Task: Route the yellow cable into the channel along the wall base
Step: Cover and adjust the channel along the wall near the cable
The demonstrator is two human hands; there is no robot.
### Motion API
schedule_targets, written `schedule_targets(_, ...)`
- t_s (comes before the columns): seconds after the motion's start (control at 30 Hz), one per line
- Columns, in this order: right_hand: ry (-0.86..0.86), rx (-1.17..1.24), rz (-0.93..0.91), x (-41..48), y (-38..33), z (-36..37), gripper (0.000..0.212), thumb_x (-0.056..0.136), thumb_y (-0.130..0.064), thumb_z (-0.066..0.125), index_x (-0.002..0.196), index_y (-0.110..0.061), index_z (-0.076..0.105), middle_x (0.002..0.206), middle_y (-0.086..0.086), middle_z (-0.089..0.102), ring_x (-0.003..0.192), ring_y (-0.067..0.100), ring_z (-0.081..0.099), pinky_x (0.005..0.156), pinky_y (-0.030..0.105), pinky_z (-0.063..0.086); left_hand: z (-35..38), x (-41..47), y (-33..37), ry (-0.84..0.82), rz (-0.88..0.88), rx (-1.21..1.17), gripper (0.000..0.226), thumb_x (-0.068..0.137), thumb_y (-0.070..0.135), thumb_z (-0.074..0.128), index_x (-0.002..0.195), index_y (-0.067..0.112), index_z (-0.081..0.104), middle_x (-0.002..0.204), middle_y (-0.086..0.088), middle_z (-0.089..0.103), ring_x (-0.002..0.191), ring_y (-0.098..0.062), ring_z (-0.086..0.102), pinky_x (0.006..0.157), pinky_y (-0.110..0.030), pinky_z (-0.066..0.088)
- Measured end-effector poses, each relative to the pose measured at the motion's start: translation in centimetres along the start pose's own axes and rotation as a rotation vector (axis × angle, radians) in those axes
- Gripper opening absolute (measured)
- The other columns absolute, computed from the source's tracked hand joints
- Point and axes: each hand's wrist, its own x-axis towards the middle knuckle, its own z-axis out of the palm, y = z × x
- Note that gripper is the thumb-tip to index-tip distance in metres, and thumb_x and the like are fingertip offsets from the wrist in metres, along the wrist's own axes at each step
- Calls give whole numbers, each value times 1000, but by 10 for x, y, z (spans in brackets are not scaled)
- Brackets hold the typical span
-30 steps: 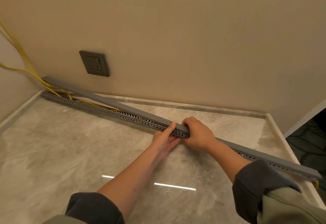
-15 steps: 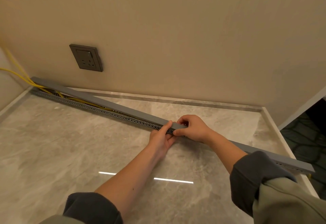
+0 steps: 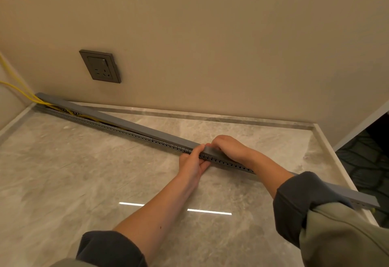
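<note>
Grey plastic runs slantwise across the marble floor (image 3: pixel 63 172): the slotted channel (image 3: pixel 126 133) starts in the far left corner at the base of the wall (image 3: pixel 210 35) and ends near right, well apart from the wall there. Its flat cover (image 3: pixel 117 119) lies on top, closed down under my hands and to their right, and gaping a little toward the far left end. The yellow cable (image 3: pixel 19 88) comes in from the left, enters the channel at that far left end and shows as strands in the gap between cover and slotted side. Farther right it is hidden under the cover. My left hand (image 3: pixel 192 164) pinches the channel about midway, thumb on the cover's top, fingers curled against the slotted near side. My right hand (image 3: pixel 229 147), just beside it, is curled over the cover from the far side and grips it. A dark socket (image 3: pixel 100 66) sits on the wall above the far left stretch.
</note>
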Motion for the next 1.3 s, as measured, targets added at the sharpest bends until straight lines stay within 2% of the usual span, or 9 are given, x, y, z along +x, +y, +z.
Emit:
schedule_targets(0.13, 52, -348, 76, 9, 1, 14, 44, 100, -35, 25, 93, -11, 61, 97, 10, 61, 85, 20, 54, 74, 31, 39, 0, 0, 0, -19, -6, -64, 15, 90, 6, 59, 101, -3, 63, 106, -20, 70, 96, -25, 69, 78, -32, 59)
schedule_targets(0.27, 20, -478, 126, 15, -2, 19, 49, 99, -41, 19, 96, -13, 59, 97, 9, 60, 86, 23, 55, 76, 33, 40, -2, 1, 0, -21, -8, -92, 25, 90, 4, 58, 111, -8, 60, 101, -19, 70, 93, -25, 69, 82, -33, 57)
schedule_targets(0.4, -4, -530, 103, 19, -2, 16, 46, 98, -40, 22, 92, -15, 59, 91, 6, 59, 83, 21, 56, 72, 33, 40, -3, 1, 0, -23, -5, -94, 19, 90, 5, 58, 106, -6, 61, 98, -19, 70, 93, -26, 68, 85, -36, 57)
schedule_targets(0.6, 82, -538, 25, 16, 4, 23, 49, 95, -43, 22, 104, -21, 65, 85, 2, 57, 77, 16, 54, 55, 27, 31, -2, -1, 0, -16, -6, -121, 4, 89, 2, 56, 91, -1, 57, 89, -18, 65, 86, -25, 66, 81, -36, 57)
schedule_targets(0.73, 22, -463, 15, 14, -2, 16, 43, 98, -37, 25, 68, -31, 56, 75, 0, 56, 71, 14, 52, 61, 30, 36, -1, -3, 2, -48, -14, -107, 15, 93, 10, 58, 100, -3, 62, 101, -20, 69, 97, -27, 67, 83, -34, 57)
schedule_targets(0.8, -34, -420, 31, 14, -7, 11, 44, 100, -32, 25, 63, -33, 48, 74, 0, 53, 70, 13, 49, 64, 31, 35, -3, -5, 4, -81, -21, -111, 24, 94, 16, 58, 110, -2, 59, 110, -19, 69, 106, -27, 66, 90, -36, 55)
schedule_targets(1.03, -165, -304, 176, 18, -4, -3, 43, 101, -24, 27, 91, -5, 64, 79, 10, 58, 68, 20, 53, 71, 32, 43, -14, -8, 0, -101, 42, 51, 26, 92, -1, 53, 118, 2, 55, 120, -8, 67, 110, -20, 64, 86, -28, 55)
schedule_targets(1.13, -211, -176, 219, 16, -5, -6, 41, 99, -26, 31, 83, -7, 63, 61, 12, 64, 48, 23, 60, 56, 29, 50, -16, -4, 2, -82, 74, 89, 22, 92, -2, 55, 113, 4, 59, 114, -3, 68, 108, -17, 64, 87, -27, 53)
schedule_targets(1.3, -259, -101, 305, 16, -17, 4, 49, 98, -32, 28, 96, 4, 61, 67, 20, 67, 53, 29, 65, 51, 30, 53, -15, -3, 0, -43, 129, 158, 20, 90, -6, 55, 110, -6, 60, 104, -17, 68, 94, -20, 67, 74, -22, 57)
